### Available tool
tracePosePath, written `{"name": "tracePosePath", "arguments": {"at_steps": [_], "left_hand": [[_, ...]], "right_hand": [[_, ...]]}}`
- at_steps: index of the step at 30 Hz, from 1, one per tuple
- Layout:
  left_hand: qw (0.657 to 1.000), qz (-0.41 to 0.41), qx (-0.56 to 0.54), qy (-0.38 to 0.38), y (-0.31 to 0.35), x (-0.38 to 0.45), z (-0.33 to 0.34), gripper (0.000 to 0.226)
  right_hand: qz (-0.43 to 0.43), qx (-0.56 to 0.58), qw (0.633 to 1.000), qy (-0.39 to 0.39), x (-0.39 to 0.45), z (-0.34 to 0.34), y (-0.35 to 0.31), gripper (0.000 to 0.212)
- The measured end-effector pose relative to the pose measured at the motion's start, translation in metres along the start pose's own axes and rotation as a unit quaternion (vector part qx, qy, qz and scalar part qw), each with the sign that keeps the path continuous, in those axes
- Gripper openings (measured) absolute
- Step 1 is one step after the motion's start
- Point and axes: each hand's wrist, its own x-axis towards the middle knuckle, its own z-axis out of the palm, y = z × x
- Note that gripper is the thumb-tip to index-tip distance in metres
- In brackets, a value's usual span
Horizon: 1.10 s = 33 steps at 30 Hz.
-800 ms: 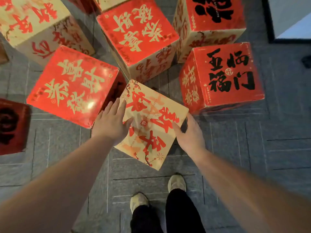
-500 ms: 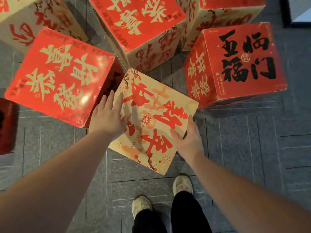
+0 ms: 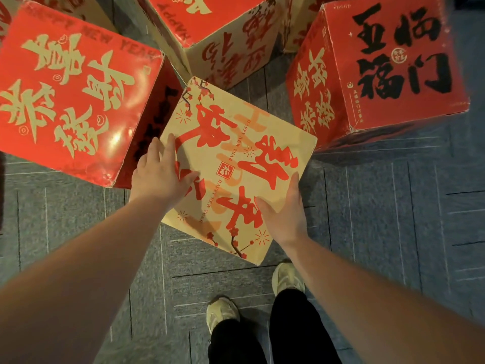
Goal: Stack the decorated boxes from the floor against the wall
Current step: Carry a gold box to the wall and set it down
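tan box [image 3: 236, 164], frame centre: "HAPPY NEW YEAR", printed twice | red box [image 3: 70, 93], upper left: "HAPPY NEW YEAR" along its top edge | red box with black characters [image 3: 388, 64], upper right: "五福临门"

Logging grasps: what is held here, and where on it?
The tan box, between both hands: left hand on its left edge, right hand on its right edge, thumbs over the top.
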Motion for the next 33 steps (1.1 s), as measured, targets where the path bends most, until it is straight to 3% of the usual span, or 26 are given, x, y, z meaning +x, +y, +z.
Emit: {"name": "tracePosePath", "arguments": {"at_steps": [8,19,25,33], "left_hand": [[0.999,-0.031,-0.027,0.036,0.001,-0.009,0.007,0.103],[0.993,-0.057,-0.097,0.024,0.024,-0.044,-0.008,0.078],[0.994,-0.033,-0.101,0.037,0.051,-0.067,-0.073,0.077],[0.985,0.039,-0.12,0.12,0.118,-0.098,-0.233,0.069]], "right_hand": [[0.029,0.015,0.999,0.036,-0.004,0.001,0.001,0.101],[0.026,-0.036,0.998,0.041,-0.03,-0.045,-0.007,0.09],[0.004,-0.041,0.998,0.055,-0.065,-0.098,-0.043,0.087],[-0.063,-0.043,0.99,0.122,-0.13,-0.22,-0.151,0.086]]}}
